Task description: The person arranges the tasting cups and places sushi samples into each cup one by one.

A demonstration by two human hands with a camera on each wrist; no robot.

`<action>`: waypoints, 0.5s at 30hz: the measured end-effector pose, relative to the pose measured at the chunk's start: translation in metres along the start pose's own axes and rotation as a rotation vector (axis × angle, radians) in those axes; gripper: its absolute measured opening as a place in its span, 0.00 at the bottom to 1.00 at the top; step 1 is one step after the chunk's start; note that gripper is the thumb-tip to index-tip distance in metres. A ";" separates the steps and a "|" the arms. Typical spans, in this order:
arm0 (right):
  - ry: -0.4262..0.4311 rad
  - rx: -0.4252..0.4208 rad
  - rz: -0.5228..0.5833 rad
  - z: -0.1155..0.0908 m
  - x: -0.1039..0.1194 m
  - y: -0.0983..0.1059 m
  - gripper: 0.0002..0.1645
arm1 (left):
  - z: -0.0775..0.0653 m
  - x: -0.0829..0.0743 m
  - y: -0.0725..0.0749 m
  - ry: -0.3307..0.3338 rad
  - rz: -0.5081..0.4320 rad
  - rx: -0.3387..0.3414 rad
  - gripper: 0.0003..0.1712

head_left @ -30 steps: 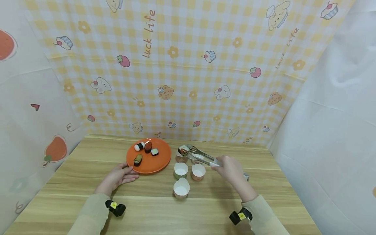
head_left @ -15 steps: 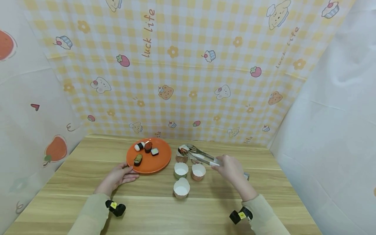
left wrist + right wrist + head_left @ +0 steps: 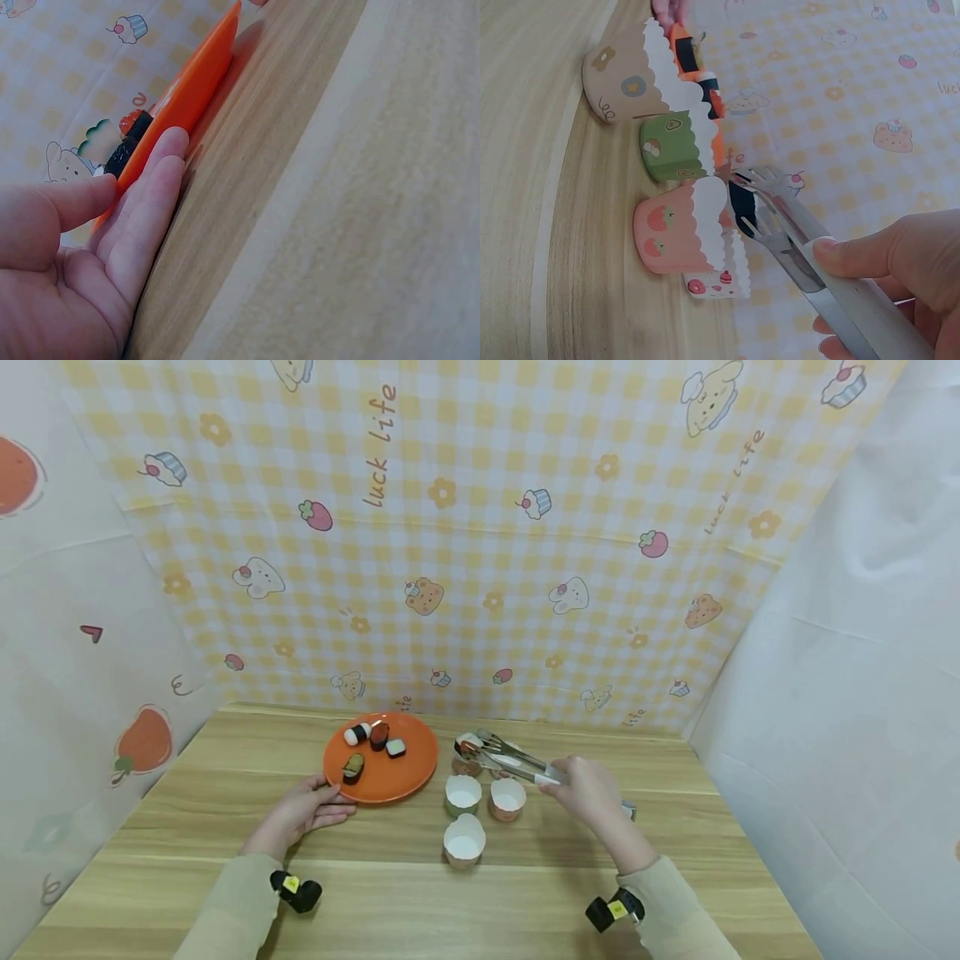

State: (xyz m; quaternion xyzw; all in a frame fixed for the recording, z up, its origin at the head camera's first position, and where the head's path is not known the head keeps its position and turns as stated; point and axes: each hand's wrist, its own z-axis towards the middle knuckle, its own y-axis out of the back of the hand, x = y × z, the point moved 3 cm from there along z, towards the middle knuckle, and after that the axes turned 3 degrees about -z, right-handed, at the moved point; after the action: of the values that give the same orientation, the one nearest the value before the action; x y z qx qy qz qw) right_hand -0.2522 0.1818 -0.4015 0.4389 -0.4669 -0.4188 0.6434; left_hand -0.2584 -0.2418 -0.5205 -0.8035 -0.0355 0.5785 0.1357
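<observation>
My left hand holds the near-left rim of an orange plate, its thumb over the rim and fingers underneath. Several toy sushi pieces lie on the plate, among them a red-topped one and a brownish-topped one. In my right hand are metal tongs, gripped by the handle. Their forked tips are around a black-wrapped sushi piece, right at the mouth of the back-left paper cup. The tongs partly hide this piece and another back cup.
A green cup, a pink cup and a brown cup stand nearer on the wooden table. A white cup with red prints shows behind the pink one. A checkered cloth hangs along the back edge.
</observation>
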 end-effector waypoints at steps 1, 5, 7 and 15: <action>-0.004 0.001 0.004 0.000 0.000 0.000 0.26 | 0.000 0.000 0.000 -0.001 0.002 0.001 0.29; -0.011 0.003 0.013 0.000 -0.001 0.000 0.26 | 0.000 -0.001 0.000 -0.003 0.005 0.001 0.29; -0.010 0.002 0.011 0.000 -0.002 0.000 0.26 | 0.000 -0.001 0.000 -0.004 0.007 0.001 0.29; -0.015 0.010 0.007 -0.001 -0.002 0.001 0.27 | 0.000 0.000 -0.001 -0.001 0.007 -0.003 0.30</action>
State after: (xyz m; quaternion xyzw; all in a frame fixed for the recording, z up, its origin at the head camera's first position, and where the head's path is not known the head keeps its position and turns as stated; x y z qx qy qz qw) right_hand -0.2514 0.1846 -0.4013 0.4375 -0.4754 -0.4172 0.6392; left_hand -0.2585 -0.2410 -0.5203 -0.8036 -0.0338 0.5793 0.1325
